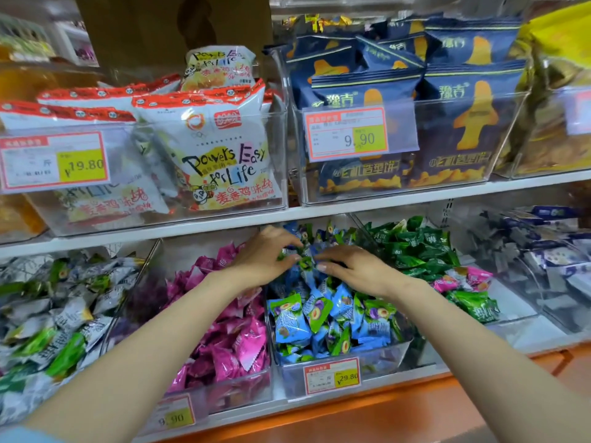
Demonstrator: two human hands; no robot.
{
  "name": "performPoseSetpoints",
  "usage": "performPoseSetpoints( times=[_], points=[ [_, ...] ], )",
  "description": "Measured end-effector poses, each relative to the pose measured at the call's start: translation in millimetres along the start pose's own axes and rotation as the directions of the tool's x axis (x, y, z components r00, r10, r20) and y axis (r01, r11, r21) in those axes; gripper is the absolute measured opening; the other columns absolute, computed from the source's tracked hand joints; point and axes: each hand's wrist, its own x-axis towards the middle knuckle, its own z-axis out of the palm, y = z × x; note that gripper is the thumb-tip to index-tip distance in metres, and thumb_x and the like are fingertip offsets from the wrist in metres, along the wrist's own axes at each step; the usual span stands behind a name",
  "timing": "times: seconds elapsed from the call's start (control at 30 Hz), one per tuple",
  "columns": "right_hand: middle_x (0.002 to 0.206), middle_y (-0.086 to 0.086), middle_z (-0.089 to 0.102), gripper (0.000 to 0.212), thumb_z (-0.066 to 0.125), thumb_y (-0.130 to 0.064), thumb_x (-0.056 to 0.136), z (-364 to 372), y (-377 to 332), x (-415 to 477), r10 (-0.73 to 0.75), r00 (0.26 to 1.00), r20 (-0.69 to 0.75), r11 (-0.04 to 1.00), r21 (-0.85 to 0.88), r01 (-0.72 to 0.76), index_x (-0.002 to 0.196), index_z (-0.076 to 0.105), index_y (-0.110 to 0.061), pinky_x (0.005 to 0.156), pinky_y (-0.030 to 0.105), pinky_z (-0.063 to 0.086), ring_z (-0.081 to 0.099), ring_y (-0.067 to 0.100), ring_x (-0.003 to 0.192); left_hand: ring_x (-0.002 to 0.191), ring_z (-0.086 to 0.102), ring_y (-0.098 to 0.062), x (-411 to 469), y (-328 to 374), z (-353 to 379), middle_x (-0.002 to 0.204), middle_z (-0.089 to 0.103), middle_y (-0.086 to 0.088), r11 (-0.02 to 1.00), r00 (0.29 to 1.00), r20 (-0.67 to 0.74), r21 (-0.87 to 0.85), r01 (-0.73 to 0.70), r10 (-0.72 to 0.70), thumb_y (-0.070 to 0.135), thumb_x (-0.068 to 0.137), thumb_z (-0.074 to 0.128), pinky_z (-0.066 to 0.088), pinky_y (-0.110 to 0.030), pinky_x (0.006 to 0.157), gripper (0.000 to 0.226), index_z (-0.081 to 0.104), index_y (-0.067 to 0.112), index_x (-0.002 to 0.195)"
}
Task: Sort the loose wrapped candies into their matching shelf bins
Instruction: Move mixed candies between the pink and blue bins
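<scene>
right now the green candy (305, 262) sits between the two sets of fingertips, on top of the blue candies (323, 314) heaped in the clear bin (377, 356) directly under both hands. the left hand (265, 255) has its fingers curled and seems to pinch the wrapper by its edge. the right hand (350, 268) arches over the heap with its fingertips down just beside the same piece, and i cannot tell whether it grips anything. the piece looks very light, a small pillow of crinkly film that is likely slick and springy. a thumb-and-forefinger pinch across the body or on a crimped end should hold it, and it probably won't mind a squeeze. just past the right hand lies the pile of green candies (415, 251), which is likely where it belongs. a couple of pink strays (473, 278) rest on that pile beyond the right wrist. under the left forearm is the heap of pink candies (230, 340). on the shelf above both hands stand snack bags (224, 148).
</scene>
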Motion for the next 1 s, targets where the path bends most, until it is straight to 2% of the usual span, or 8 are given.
performPoseSetpoints(
  times=[0.1, 0.2, 0.33, 0.43, 0.5, 0.67, 0.8, 1.0],
  points=[
    [0.125, 0.009, 0.059, 0.059, 0.033, -0.057, 0.089, -6.7, -3.5, -7.6, -0.012, 1.0, 0.016, 0.999, -0.041, 0.013, 0.116, 0.064, -0.014, 0.098, 0.034, 0.04, 0.051, 0.025, 0.118, 0.122, 0.044, -0.019, 25.3, -1.1, 7.5, 0.127, 0.056, 0.0, 1.0, 0.997, -0.082, 0.018, -0.007, 0.008, 0.026, 0.09, 0.059, 0.03, -0.027, 0.098, 0.033, 0.057, 0.018, 0.122],
    [0.133, 0.01, 0.054, 0.057, 0.032, -0.055, 0.092, -7.2, -1.2, -18.8, 0.004, 1.0, 0.017, 0.995, -0.103, -0.002, 0.116, 0.065, -0.015, 0.1, 0.036, 0.039, 0.048, 0.026, 0.122, 0.123, 0.046, -0.02, 49.2, -6.8, 21.0, 0.132, 0.053, -0.002, 0.985, 1.0, 0.009, 0.173, 0.019, -0.021, 0.029, 0.088, 0.061, 0.034, -0.031, 0.1, 0.041, 0.052, 0.021, 0.128],
    [0.117, 0.008, 0.061, 0.07, 0.026, -0.064, 0.083, -10.4, 2.1, -28.8, -0.057, 0.992, -0.115, 0.996, -0.08, 0.048, 0.108, 0.069, -0.014, 0.094, 0.04, 0.043, 0.055, 0.023, 0.11, 0.119, 0.051, -0.02, 62.1, -16.4, 26.6, 0.127, 0.057, -0.002, 0.971, 0.995, 0.071, 0.235, 0.052, -0.07, 0.022, 0.086, 0.064, 0.04, -0.03, 0.096, 0.041, 0.054, 0.018, 0.125],
    [0.11, 0.003, 0.065, 0.057, 0.034, -0.055, 0.089, -14.0, 8.2, -30.1, -0.075, 0.969, -0.236, 0.997, -0.032, 0.069, 0.108, 0.069, -0.014, 0.09, 0.036, 0.046, 0.059, 0.018, 0.103, 0.111, 0.055, -0.018, 64.0, -17.5, 26.2, 0.118, 0.061, 0.0, 0.974, 0.999, 0.034, 0.225, 0.03, -0.038, 0.017, 0.087, 0.063, 0.038, -0.027, 0.087, 0.025, 0.064, 0.016, 0.112],
    [0.108, 0.003, 0.066, 0.044, 0.044, -0.044, 0.093, -14.0, 11.7, -29.2, -0.066, 0.954, -0.293, 0.996, 0.032, 0.079, 0.107, 0.07, -0.012, 0.09, 0.03, 0.045, 0.059, 0.017, 0.102, 0.108, 0.056, -0.02, 61.2, -16.1, 24.7, 0.113, 0.063, -0.003, 0.984, 1.0, -0.011, 0.173, 0.031, -0.029, 0.014, 0.087, 0.063, 0.036, -0.025, 0.083, 0.019, 0.066, 0.011, 0.105],
    [0.108, 0.003, 0.065, 0.025, 0.052, -0.027, 0.095, -11.7, 12.4, -14.7, 0.003, 0.935, -0.356, 0.993, 0.111, 0.039, 0.107, 0.068, -0.012, 0.078, 0.02, 0.037, 0.058, 0.017, 0.099, 0.106, 0.056, -0.023, 31.8, -6.0, 5.5, 0.11, 0.065, -0.008, 0.973, 0.978, -0.17, -0.214, 0.082, -0.12, 0.011, 0.087, 0.062, 0.037, -0.024, 0.083, 0.005, 0.062, 0.006, 0.086],
    [0.129, 0.002, 0.058, 0.032, 0.049, -0.03, 0.097, -8.5, 0.7, 5.7, 0.077, 0.957, -0.279, 0.979, 0.205, -0.019, 0.124, 0.059, -0.018, 0.089, 0.024, 0.04, 0.054, 0.019, 0.114, 0.099, 0.06, -0.017, -7.1, 2.8, -12.2, 0.11, 0.066, 0.005, 0.961, 0.954, -0.201, -0.208, 0.179, -0.222, 0.022, 0.09, 0.059, 0.043, -0.028, 0.08, 0.018, 0.048, 0.021, 0.076],
    [0.148, 0.002, 0.039, 0.046, 0.04, -0.043, 0.098, -3.4, -15.8, 21.4, 0.137, 0.991, 0.004, 0.96, 0.244, -0.134, 0.139, 0.044, -0.024, 0.104, 0.029, 0.031, 0.038, 0.022, 0.133, 0.072, 0.059, -0.017, -58.8, 7.7, -19.2, 0.075, 0.063, 0.0, 0.875, 0.876, -0.288, -0.413, 0.251, -0.388, 0.021, 0.088, 0.062, 0.038, -0.026, 0.061, 0.02, 0.047, 0.023, 0.075]
  ],
)
